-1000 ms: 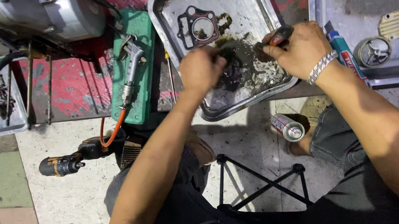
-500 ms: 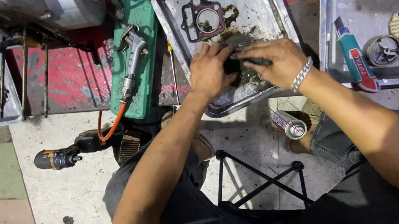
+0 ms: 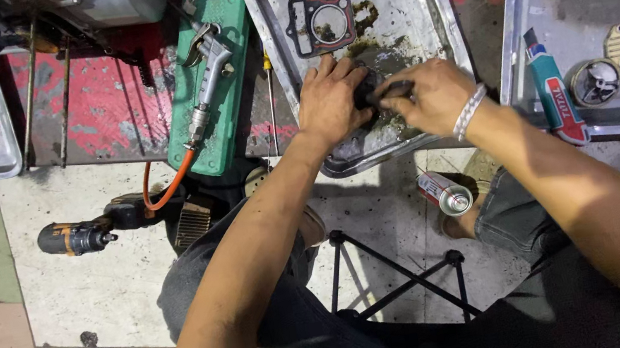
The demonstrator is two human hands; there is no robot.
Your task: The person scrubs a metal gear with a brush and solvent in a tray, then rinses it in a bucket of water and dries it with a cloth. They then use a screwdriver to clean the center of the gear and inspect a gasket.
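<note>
Small dark greasy round part, in dented steel tray: left hand clasps its left side; right hand grips slim dark tool, long axis lying crosswise, tip touching part.

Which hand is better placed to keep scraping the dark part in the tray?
Probably the right hand: it holds the dark tool against the dark part. The left hand steadies that part in the metal tray.

Dull greasy metal tray; gasket maybe paper
</note>
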